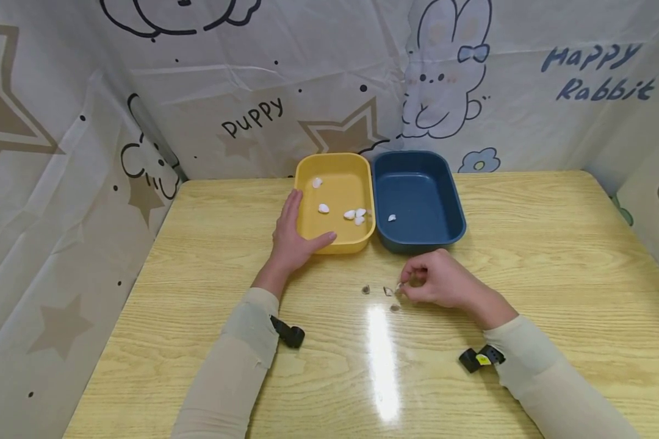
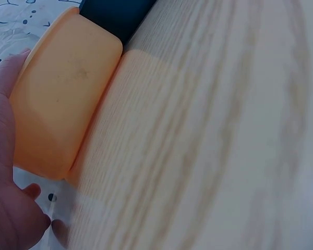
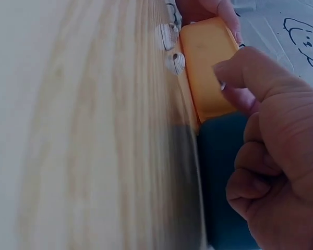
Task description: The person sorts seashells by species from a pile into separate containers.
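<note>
My right hand (image 1: 442,280) is over the table just in front of the blue bin, pinching a small shell (image 3: 221,84) between thumb and forefinger. Beside those fingertips lie a few loose shells: a dark one (image 1: 365,289), a brown-and-white one (image 1: 388,291) and a pale brown one (image 1: 395,308). At the near left corner of the yellow bin (image 1: 336,248), my left hand (image 1: 292,241) rests with straight fingers along the side and its thumb on the front rim. Several white shells (image 1: 323,208) lie in that bin. One small white shell (image 1: 392,217) is in the blue bin (image 1: 420,247).
Both bins stand side by side at the back edge of the wooden table (image 1: 208,262). Behind them hangs a printed cloth (image 1: 329,67) with cartoon animals. Light glares off the tabletop in front of the shells.
</note>
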`<state>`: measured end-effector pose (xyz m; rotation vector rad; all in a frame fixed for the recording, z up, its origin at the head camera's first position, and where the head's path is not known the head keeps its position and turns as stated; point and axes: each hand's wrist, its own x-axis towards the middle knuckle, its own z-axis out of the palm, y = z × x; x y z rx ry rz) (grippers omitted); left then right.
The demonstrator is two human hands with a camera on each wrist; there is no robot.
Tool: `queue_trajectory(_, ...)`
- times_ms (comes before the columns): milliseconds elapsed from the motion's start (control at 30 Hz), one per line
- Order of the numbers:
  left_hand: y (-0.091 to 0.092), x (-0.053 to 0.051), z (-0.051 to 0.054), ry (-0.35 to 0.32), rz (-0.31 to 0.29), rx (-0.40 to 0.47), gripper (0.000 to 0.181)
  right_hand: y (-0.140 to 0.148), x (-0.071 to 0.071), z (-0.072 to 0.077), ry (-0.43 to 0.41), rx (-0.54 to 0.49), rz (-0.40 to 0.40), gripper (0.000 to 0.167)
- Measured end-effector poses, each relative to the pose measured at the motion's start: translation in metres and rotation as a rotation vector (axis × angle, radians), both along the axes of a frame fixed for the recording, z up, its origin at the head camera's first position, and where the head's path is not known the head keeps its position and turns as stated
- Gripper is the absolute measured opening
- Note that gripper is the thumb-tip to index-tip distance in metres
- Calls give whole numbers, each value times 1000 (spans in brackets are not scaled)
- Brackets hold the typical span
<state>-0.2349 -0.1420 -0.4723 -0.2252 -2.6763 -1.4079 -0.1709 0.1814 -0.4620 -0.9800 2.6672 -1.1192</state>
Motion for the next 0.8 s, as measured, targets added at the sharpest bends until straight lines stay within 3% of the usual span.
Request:
queue_trajectory(433, 0, 0, 0, -1, -1, -5, 112, 0, 5, 19, 91, -48, -20, 19)
queue_trajectory(800, 0, 0, 0, -5, 2, -2, 112, 5, -5, 36, 214, -82, -28, 18)
